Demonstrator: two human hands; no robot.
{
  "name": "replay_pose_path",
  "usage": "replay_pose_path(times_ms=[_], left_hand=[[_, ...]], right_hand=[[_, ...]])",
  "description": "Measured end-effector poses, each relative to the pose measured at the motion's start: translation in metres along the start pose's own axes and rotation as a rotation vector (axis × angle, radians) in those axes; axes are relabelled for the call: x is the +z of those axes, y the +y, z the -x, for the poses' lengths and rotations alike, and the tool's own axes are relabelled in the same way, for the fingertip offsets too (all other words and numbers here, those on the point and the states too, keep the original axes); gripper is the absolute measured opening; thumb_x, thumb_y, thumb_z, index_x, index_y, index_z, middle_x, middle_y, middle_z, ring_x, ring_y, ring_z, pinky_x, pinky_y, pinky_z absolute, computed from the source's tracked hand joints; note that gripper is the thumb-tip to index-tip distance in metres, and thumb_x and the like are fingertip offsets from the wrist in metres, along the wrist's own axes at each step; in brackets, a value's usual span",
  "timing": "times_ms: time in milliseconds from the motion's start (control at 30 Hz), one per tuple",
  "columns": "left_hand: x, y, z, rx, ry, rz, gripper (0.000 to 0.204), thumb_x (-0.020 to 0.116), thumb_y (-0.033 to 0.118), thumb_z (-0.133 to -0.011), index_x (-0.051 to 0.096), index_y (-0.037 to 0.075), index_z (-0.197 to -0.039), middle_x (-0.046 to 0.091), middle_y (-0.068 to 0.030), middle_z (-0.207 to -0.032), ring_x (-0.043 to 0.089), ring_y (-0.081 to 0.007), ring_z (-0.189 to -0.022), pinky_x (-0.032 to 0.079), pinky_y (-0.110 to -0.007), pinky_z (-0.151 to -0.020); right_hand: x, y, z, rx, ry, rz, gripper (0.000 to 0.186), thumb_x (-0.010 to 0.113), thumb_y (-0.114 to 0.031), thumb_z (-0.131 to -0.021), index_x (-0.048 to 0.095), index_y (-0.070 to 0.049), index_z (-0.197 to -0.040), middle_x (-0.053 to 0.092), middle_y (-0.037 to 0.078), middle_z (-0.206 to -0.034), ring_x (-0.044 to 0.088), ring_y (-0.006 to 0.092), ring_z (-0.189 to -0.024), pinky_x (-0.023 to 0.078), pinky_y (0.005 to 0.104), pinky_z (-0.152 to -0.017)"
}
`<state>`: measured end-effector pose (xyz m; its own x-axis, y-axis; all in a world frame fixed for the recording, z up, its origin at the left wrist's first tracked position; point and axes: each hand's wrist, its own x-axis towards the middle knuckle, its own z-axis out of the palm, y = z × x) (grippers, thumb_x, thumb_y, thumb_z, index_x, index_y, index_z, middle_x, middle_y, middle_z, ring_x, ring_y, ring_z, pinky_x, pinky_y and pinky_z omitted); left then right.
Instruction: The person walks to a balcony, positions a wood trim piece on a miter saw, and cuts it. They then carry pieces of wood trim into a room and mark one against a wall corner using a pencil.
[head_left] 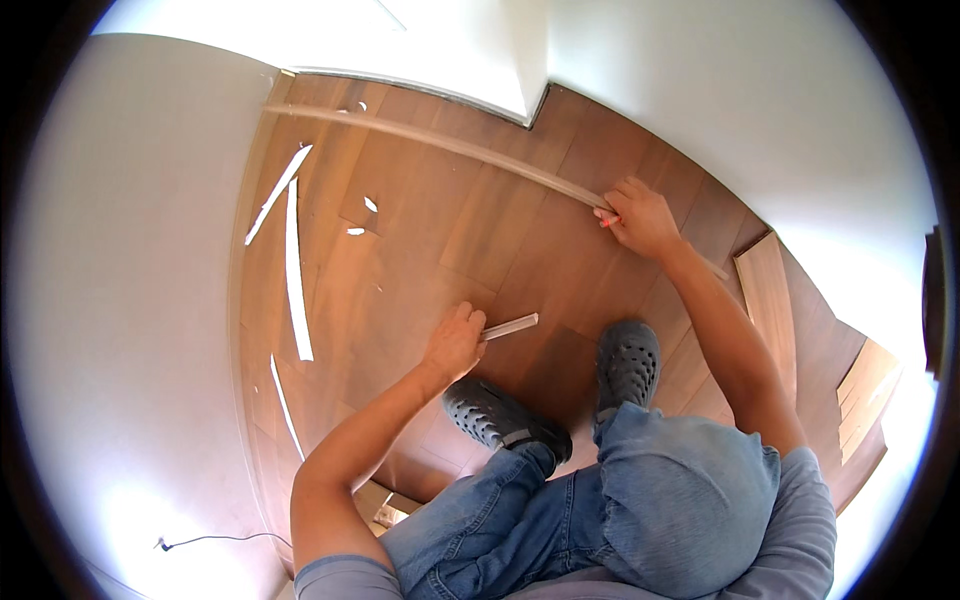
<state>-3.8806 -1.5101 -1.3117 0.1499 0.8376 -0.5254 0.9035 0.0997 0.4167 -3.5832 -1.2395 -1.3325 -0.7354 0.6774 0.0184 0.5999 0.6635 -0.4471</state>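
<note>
Leaving wood floor [430,215] open on the near side of the white wall corner [526,92], with thin white scraps [293,270] to its left. Showing a long, slim, pale-brown strip [470,149] running just nearer than that corner. Extending the right hand [640,217] right of the corner, pinching strip and small red item [608,221] between fingers, and holding the left hand [457,341] well nearer, curling fingers around a short pale bar [512,326].

A long brown strip [450,147] slants from near the floor's [400,270] far left corner through the right hand [642,218], with a red thing [609,221]. The left hand [456,345] holds a pale stick [512,327].
</note>
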Motion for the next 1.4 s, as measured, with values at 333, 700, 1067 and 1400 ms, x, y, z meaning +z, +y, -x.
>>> replay_pose_path(times_ms=[333,700,1067,1400], left_hand=[[-0.006,0.007,-0.017,0.139,-0.18,-0.011,0.028,0.073,0.019,-0.09,0.059,0.006,-0.11,0.061,-0.019,-0.116,0.061,-0.0403,-0.108,0.05,-0.05,-0.092],[-0.064,-0.051,0.027,-0.078,0.291,-0.208,0.034,0.071,0.021,-0.089,0.062,0.007,-0.118,0.068,-0.0186,-0.108,0.067,-0.0391,-0.099,0.054,-0.051,-0.081],[0.0,-0.043,0.095,-0.364,0.176,0.016,0.021,0.054,0.011,-0.092,0.06,0.008,-0.112,0.068,-0.0201,-0.106,0.067,-0.039,-0.103,0.056,-0.05,-0.084],[0.034,-0.02,0.123,-0.459,0.289,0.147,0.017,0.057,0.015,-0.092,0.063,0.006,-0.106,0.068,-0.0201,-0.102,0.068,-0.039,-0.1,0.057,-0.049,-0.082]], right_hand=[[-0.008,-0.011,0.007,-0.339,-0.155,-0.057,0.022,0.069,-0.028,-0.09,0.066,-0.007,-0.088,0.064,0.006,-0.097,0.06,0.0273,-0.101,0.055,0.0412,-0.081],[-0.03,-0.003,-0.026,-0.704,-0.189,-0.017,0.024,0.074,-0.029,-0.085,0.06,-0.009,-0.086,0.059,0.006,-0.093,0.059,0.0262,-0.095,0.054,0.0396,-0.072],[-0.034,-0.084,-0.089,-0.813,-0.232,0.025,0.022,0.079,-0.013,-0.074,0.063,-0.009,-0.088,0.06,0.005,-0.09,0.058,0.0287,-0.09,0.051,0.0416,-0.072],[-0.028,-0.127,-0.12,-0.783,-0.202,0.073,0.025,0.082,-0.012,-0.073,0.066,-0.004,-0.09,0.063,0.01,-0.093,0.059,0.0336,-0.097,0.053,0.0454,-0.078]])
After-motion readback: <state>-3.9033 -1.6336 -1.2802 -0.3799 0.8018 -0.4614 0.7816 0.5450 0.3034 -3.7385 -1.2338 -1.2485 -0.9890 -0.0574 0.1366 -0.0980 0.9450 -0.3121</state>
